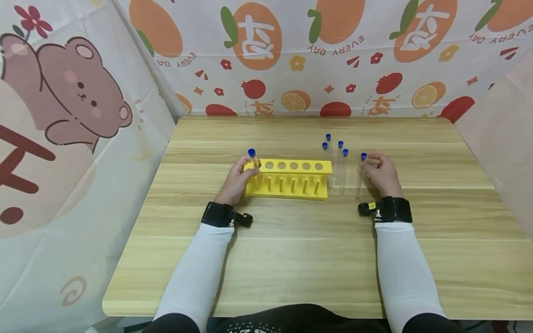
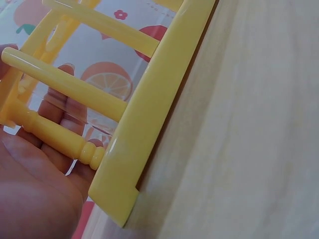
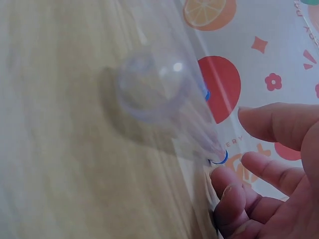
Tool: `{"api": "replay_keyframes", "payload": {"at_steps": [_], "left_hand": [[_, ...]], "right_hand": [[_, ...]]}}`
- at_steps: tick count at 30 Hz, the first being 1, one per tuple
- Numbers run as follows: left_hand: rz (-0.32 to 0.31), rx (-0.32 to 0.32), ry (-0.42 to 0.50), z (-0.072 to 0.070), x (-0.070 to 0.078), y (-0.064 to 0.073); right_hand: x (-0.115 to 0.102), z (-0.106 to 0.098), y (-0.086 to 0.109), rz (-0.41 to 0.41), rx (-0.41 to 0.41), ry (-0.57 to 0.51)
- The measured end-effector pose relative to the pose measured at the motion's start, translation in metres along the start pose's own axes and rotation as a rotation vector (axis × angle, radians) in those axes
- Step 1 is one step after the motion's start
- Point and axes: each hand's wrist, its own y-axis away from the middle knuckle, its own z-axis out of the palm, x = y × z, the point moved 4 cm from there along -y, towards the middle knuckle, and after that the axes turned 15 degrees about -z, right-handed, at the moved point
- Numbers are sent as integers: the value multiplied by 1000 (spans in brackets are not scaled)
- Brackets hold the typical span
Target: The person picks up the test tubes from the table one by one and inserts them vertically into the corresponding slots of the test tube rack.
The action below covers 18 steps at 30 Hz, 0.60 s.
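A yellow test tube rack (image 1: 287,194) stands on the table, with a row of holes along its top and pegs below. My left hand (image 1: 238,181) grips its left end, fingers reaching behind the end post (image 2: 60,137). A blue-capped test tube (image 1: 251,153) sits upright in the leftmost hole, beside the left thumb. To the right, my right hand (image 1: 382,175) is at the capped end of another clear test tube (image 1: 359,182). In the right wrist view its thumb and fingers (image 3: 269,122) are spread apart close to the blue cap (image 3: 219,157).
Several more blue-capped test tubes (image 1: 343,173) lie just right of the rack, caps pointing away. The wooden table (image 1: 308,259) extends in front of the rack. Printed cloth (image 1: 295,83) hangs behind the far edge and at both sides.
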Motion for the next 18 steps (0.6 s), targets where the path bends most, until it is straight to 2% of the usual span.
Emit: {"api": "replay_keyframes", "payload": {"at_steps": [8, 18], "left_hand": [[10, 2, -13, -1, 0, -1], [10, 5, -16, -1, -2, 0]], "right_hand": [[-1, 1, 1, 58, -27, -22], [-4, 5, 2, 60, -63, -4]]}}
